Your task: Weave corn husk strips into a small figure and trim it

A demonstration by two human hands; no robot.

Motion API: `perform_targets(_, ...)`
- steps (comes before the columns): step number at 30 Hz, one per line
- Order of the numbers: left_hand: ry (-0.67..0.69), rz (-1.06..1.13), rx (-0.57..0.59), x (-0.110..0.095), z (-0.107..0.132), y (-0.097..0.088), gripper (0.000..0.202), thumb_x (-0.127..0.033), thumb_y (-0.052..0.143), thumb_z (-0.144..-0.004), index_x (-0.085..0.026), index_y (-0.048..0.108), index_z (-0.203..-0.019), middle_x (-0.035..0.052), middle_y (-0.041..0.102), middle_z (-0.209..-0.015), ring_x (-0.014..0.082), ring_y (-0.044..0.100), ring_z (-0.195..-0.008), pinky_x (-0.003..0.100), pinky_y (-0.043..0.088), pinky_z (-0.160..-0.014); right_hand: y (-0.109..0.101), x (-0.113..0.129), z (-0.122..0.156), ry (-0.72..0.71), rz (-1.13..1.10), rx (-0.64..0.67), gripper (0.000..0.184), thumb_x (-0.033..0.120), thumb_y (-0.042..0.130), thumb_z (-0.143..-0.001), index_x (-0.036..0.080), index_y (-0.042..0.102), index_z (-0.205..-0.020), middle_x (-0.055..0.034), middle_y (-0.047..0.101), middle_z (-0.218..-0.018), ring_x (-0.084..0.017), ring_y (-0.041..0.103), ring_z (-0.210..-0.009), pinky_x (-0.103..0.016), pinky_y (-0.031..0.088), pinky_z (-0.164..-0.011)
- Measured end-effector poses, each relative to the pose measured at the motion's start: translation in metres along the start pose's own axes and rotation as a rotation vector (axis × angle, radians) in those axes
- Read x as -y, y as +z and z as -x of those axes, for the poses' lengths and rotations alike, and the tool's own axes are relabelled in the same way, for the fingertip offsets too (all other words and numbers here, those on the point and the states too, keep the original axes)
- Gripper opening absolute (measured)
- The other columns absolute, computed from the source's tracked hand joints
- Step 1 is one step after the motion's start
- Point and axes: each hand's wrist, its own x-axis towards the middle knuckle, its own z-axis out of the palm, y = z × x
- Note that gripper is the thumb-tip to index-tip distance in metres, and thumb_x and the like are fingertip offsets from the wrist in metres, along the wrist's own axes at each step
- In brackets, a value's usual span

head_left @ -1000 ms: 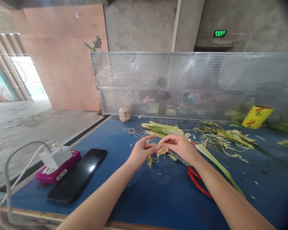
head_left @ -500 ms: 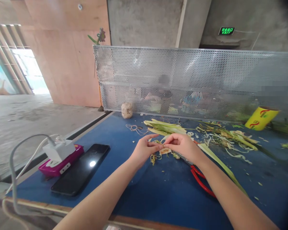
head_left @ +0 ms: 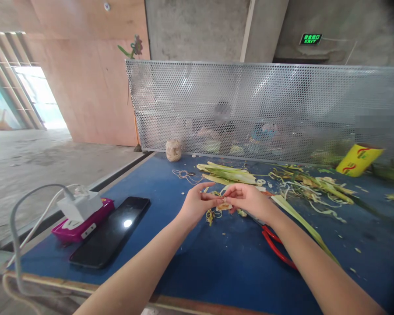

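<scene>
My left hand and my right hand meet above the blue table, thumbs and fingertips pinched together. What lies between the fingertips is tiny and mostly hidden. Just below them shows a pale piece with a brown middle; whether it is held I cannot tell. Small yellowish plant scraps lie beside my left fingers. Under my right hand and forearm rests a pair of red-handled scissors, its blades partly covered. Behind my hands is a heap of long pale green leaves.
A black phone and a magenta power strip with a white plug lie left. Thin string, a whitish lump, fibrous scraps and a yellow roll lie farther back. A perforated metal screen closes the far edge.
The fingertips have shifted slightly, and the pale brown-centred piece sits a little higher and closer under them. The view has tilted very slightly. Both hands stay pinched together.
</scene>
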Motion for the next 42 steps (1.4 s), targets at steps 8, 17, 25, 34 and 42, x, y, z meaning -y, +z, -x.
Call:
perform_targets(8, -0.069, -0.029, 0.001, -0.004, 0.003, 0.002, 0.056, -0.015, 0.076, -0.057, -0.011, 0.053, -0.108, 0.004, 0.069, -0.064, 0.0131, 0.063, -0.056, 0.021, 0.043, -0.051, -0.004, 0.003, 0.002, -0.079, 0.06, -0.055, 0.018, 0.032, 0.067, -0.067, 0.018, 0.056, -0.069, -0.0021, 0.065, -0.069, -0.017, 0.063, -0.066, -0.031, 0.051, -0.064)
perform_targets(17, -0.184, 0.089, 0.029, -0.005, 0.001, 0.001, 0.064, -0.01, 0.075, -0.059, -0.006, 0.047, -0.116, 0.007, 0.068, -0.068, 0.0154, 0.066, -0.064, 0.018, 0.039, -0.048, -0.005, 0.006, 0.005, -0.12, 0.136, -0.028, 0.017, 0.033, 0.064, -0.07, 0.018, 0.057, -0.071, -0.0038, 0.065, -0.073, -0.018, 0.063, -0.071, -0.031, 0.051, -0.066)
perform_targets(25, -0.115, 0.084, 0.006, -0.005, 0.001, -0.001, 0.071, -0.004, 0.076, -0.054, -0.006, 0.046, -0.118, 0.0069, 0.071, -0.069, 0.0122, 0.064, -0.059, 0.02, 0.045, -0.055, -0.004, 0.003, 0.003, 0.021, -0.035, -0.019, 0.024, 0.033, 0.069, -0.067, 0.018, 0.055, -0.079, -0.0001, 0.064, -0.067, -0.015, 0.063, -0.06, -0.03, 0.052, -0.059)
perform_targets(34, -0.009, 0.012, -0.024, -0.005, -0.001, 0.001, 0.079, 0.003, 0.074, -0.053, -0.006, 0.039, -0.123, 0.0041, 0.07, -0.067, 0.013, 0.064, -0.061, 0.026, 0.051, -0.065, -0.003, -0.001, 0.001, -0.039, -0.005, -0.001, 0.022, 0.035, 0.067, -0.068, 0.017, 0.057, -0.075, -0.0015, 0.065, -0.064, -0.015, 0.063, -0.062, -0.031, 0.051, -0.064)
perform_targets(42, 0.048, -0.064, -0.024, -0.005, -0.001, -0.002, 0.082, -0.001, 0.073, -0.055, -0.009, 0.035, -0.127, 0.0073, 0.071, -0.076, 0.0157, 0.066, -0.067, 0.03, 0.051, -0.069, 0.003, -0.006, -0.001, -0.146, 0.206, -0.052, 0.011, 0.03, 0.062, -0.072, 0.019, 0.06, -0.072, -0.0008, 0.063, -0.063, -0.015, 0.06, -0.057, -0.029, 0.048, -0.057)
